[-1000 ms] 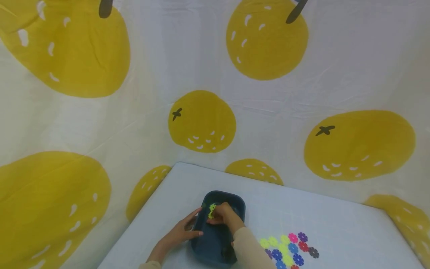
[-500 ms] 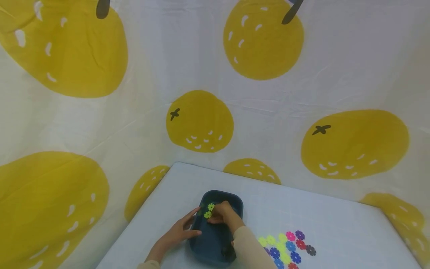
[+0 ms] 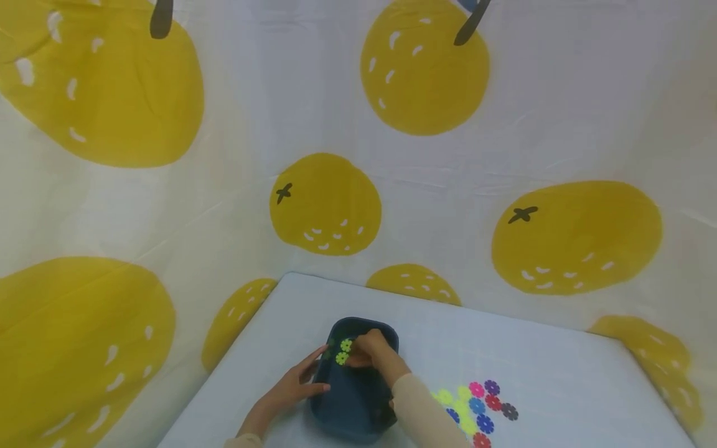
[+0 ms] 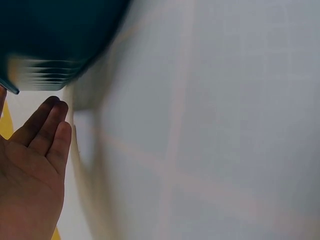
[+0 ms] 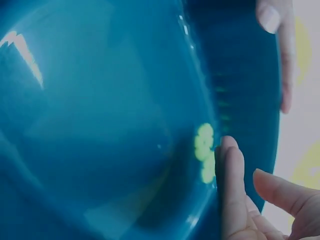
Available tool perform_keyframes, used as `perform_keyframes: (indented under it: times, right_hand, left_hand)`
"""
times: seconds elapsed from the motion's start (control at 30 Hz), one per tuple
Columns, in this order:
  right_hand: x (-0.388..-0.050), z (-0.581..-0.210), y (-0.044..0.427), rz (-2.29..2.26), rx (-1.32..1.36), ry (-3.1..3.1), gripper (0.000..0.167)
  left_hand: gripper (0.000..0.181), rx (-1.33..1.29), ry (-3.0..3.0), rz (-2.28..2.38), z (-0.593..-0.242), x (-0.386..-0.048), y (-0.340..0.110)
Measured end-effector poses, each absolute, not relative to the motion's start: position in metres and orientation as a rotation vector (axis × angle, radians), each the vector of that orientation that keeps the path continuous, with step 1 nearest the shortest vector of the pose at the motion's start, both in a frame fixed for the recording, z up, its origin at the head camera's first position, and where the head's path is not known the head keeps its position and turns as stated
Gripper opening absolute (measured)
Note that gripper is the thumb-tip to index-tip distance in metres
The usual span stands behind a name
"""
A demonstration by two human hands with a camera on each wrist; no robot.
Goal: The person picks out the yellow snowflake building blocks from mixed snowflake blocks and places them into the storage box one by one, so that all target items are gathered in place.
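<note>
White cloth printed with large yellow fruit [image 3: 325, 204] hangs across the upper and middle frame of the head view, and a pale bench [image 3: 538, 364] occupies the lower part. On it, at lower centre, rests a dark blue-green tray [image 3: 350, 398].

Two yellow-green flower-shaped pieces [image 3: 342, 358] are inside the tray, towards its upper left as seen in the head view. One lies just above the other; in the right wrist view they appear close together, right of centre, by the tray wall.

My left grip [image 3: 295, 386] is at the tray's left edge, thumb reaching over the rim. Its fingers are extended, not curled; the left wrist view shows three of them straight, at lower left, beneath the tray.

My right grip [image 3: 368, 350] is inside the tray, just right of the two pieces. Its fingers run straight and the thumb stands apart from them, so nothing is pinched. Whether a fingertip touches the nearer piece I cannot tell.

Beside my right sleeve [image 3: 428, 417], at lower right of centre, loose flower pieces [image 3: 477, 406] lie grouped on the bench: yellow-green, pink, purple, blue, red and dark grey.
</note>
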State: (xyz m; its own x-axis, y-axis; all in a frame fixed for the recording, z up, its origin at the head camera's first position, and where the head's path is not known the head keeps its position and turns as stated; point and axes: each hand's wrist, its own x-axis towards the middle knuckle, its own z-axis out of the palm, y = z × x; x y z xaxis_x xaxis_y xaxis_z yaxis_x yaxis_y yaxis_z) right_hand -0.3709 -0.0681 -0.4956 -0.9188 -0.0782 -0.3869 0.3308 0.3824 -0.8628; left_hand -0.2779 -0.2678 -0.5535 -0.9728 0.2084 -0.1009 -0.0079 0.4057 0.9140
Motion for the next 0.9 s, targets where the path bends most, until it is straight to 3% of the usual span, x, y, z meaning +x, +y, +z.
perform_keyframes:
  times: [0.37, 0.9]
  right_hand:
    - [-0.374, -0.458, -0.026, -1.648, 0.096, 2.102, 0.021]
    - [-0.385, -0.448, 0.088, -1.695, 0.365, 2.108, 0.032]
  left_hand:
    - [0.086, 0.156, 2.488, 1.559, -0.55, -0.278, -0.267]
    - [0.088, 0.108, 2.509, 1.517, -0.551, -0.278, -0.265]
